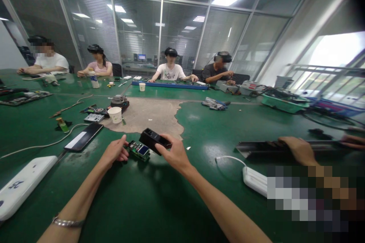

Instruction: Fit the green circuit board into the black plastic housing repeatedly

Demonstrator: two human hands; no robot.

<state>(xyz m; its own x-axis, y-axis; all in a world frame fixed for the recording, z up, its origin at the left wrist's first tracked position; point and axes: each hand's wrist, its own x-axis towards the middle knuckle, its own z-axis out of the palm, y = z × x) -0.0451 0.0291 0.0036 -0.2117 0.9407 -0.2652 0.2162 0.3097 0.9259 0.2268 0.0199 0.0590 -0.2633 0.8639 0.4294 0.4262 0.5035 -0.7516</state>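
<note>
My right hand (175,152) grips a black plastic housing (151,138), a boxy shell with openings in its top, held tilted above the table. Just below and left of it sits a green circuit board (139,151) with a small dark display. Beside the board's left edge is my left hand (116,151), thumb raised and fingers loosely curled and apart. Whether its fingertips touch the board is hard to make out.
Left of my hands lie a phone (84,136), a white power bank (25,184) and a paper cup (115,115). At right, a co-worker's hand (298,150) rests on a long dark metal strip (262,149). Gloves (213,103) and a green basket (282,103) stand farther back.
</note>
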